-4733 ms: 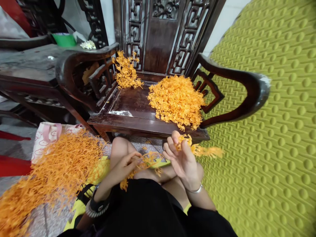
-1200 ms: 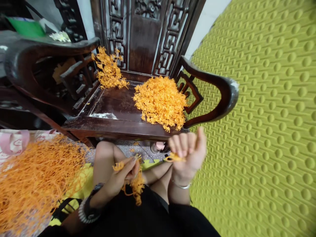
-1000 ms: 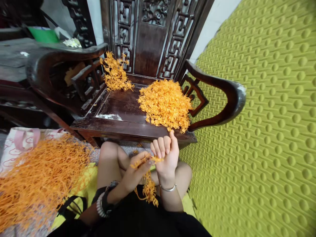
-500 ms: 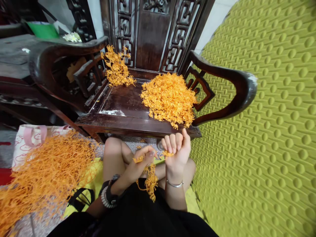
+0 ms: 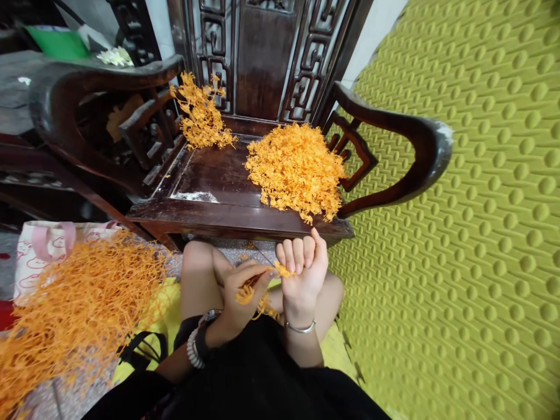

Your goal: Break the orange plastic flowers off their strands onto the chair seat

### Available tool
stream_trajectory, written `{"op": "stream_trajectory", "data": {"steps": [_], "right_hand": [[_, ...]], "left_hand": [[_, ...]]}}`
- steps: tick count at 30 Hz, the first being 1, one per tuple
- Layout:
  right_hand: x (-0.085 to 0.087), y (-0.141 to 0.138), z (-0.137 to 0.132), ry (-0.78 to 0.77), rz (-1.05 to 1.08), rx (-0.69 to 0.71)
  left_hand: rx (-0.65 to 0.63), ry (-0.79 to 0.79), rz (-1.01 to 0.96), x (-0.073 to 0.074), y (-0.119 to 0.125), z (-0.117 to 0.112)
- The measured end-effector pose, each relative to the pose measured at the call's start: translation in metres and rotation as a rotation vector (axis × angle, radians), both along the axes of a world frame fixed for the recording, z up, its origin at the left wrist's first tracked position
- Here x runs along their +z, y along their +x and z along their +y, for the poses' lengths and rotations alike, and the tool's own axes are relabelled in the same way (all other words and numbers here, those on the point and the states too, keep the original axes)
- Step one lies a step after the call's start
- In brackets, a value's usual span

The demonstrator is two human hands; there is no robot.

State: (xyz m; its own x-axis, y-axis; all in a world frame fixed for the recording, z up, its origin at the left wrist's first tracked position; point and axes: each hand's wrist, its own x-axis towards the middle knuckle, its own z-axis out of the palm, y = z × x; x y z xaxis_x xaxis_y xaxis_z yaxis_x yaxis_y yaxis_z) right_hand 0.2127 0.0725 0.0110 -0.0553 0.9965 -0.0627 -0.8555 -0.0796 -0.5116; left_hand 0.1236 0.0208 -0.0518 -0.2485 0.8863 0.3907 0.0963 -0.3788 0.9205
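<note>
On the chair seat (image 5: pixel 223 175), a dense orange heap (image 5: pixel 297 172) and a looser orange bunch (image 5: pixel 202 116) are set apart, presumably so that they are not mixed. In front of the seat, a small orange tuft (image 5: pixel 284 269) is clasped under the curled fingers of the right hand (image 5: pixel 303 271), thumb raised clear. With the left hand (image 5: pixel 242 289), closed to a pinch, orange strands (image 5: pixel 245 295) are held, probably for finer control. Whether the tuft is touched by it cannot be told.

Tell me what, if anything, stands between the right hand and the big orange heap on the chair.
Only the chair's front edge lies between the right hand and the orange heap; no other object is visible there. The right armrest stands beside the heap.
</note>
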Motion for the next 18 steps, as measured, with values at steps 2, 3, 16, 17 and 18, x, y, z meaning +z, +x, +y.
{"op": "stream_trajectory", "data": {"steps": [2,3,16,17,18], "right_hand": [[0.000,0.000,0.002,-0.005,0.034,0.039],[0.000,0.001,0.003,-0.013,0.066,0.074],[0.012,0.059,0.004,0.054,0.659,0.538],[0.015,0.064,0.003,0.072,0.682,0.542],[0.018,0.070,0.003,0.114,0.695,0.571]], "left_hand": [[0.003,-0.069,-0.121,-0.002,0.002,0.000],[-0.027,-0.119,-0.227,-0.002,0.004,0.000],[-0.906,-0.549,-1.036,0.018,0.024,-0.008],[-0.919,-0.539,-1.051,0.019,0.023,-0.009],[-0.913,-0.514,-1.069,0.019,0.018,-0.009]]}}
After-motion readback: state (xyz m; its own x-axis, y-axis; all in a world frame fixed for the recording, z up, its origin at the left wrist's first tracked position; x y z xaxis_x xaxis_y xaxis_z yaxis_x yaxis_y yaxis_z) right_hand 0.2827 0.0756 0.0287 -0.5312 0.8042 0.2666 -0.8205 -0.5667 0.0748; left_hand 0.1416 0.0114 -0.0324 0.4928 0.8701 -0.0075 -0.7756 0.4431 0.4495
